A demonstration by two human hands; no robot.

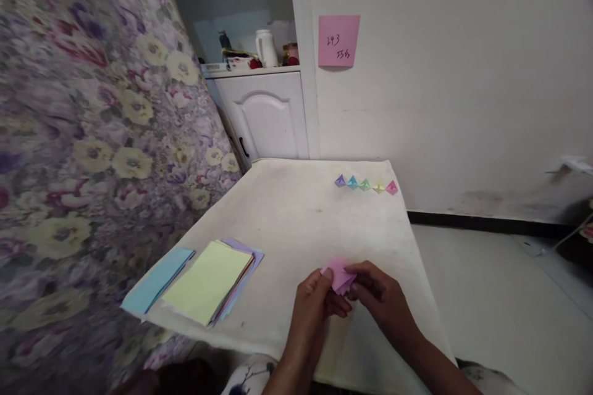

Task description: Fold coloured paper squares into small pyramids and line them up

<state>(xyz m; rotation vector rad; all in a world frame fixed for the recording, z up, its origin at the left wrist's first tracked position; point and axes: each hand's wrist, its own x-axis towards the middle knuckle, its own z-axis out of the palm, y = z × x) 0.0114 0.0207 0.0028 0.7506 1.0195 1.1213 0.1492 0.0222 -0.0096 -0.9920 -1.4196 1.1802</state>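
My left hand (315, 301) and my right hand (377, 297) meet just above the near part of the white table (287, 222). Together they pinch a small folded pink paper (340, 274), whose lower part is hidden by my fingers. A stack of coloured paper sheets (210, 281), yellow on top, lies to the left of my hands beside a blue sheet (157, 279). A row of several small folded paper shapes (365, 184) in purple, blue, green, yellow and pink sits at the table's far right edge.
A flower-patterned cloth surface (92, 136) rises along the left. A white wall with a pink sticky note (338, 41) stands behind the table. A white cabinet (264, 114) with a jug and small items on top is at the back. Grey floor (491, 296) lies to the right.
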